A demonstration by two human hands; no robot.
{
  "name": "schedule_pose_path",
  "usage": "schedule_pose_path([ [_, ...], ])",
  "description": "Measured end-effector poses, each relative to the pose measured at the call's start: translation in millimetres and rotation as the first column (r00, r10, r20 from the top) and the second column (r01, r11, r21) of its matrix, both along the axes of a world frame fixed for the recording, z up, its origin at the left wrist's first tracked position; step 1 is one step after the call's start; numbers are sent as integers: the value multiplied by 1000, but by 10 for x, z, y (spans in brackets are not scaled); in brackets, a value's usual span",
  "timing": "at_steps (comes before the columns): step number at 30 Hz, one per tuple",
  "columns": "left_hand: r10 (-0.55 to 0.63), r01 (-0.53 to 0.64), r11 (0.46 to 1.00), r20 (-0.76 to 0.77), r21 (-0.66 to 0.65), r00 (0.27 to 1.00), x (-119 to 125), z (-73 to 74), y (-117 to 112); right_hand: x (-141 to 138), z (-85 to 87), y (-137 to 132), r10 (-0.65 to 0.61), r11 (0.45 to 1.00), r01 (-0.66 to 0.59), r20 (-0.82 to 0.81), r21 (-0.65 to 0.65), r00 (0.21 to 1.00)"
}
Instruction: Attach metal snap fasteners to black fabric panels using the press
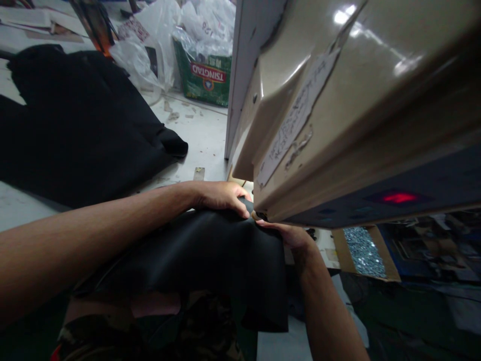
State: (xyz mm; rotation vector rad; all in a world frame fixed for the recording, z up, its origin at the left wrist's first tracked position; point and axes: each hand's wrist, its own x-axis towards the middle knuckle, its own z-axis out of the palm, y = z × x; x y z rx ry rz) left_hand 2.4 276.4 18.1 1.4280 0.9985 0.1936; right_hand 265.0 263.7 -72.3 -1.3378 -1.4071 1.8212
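Observation:
A sheet of black, leather-like material drapes from the table edge down over my lap. My left hand grips its upper edge, thumb on top. Close beside it, my right hand holds the same edge, its fingertips near the underside of a large cream-coloured machine. The machine head hides most of the right fingers and the spot where the material passes beneath it. A light shines at that spot.
More black material is heaped on the white table at left. Behind it stand a green Tsingtao carton and clear plastic bags. A cardboard box of small shiny metal pieces sits at right. A red display glows on the machine.

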Motion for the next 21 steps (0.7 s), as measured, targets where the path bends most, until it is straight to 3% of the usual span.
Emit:
schedule_pose_path([
  [7, -25, 26, 999, -48, 36, 999, -7, 37, 1, -17, 52, 3, 3, 999, -3, -2, 47, 1000],
  [12, -54, 56, 996, -25, 67, 998, -30, 3, 23, -22, 71, -39, -4, 1000, 4, 4, 5, 1000],
  [21, -44, 44, 999, 42, 8, 998, -48, -41, 43, -16, 101, -66, 28, 999, -28, -6, -35, 1000],
])
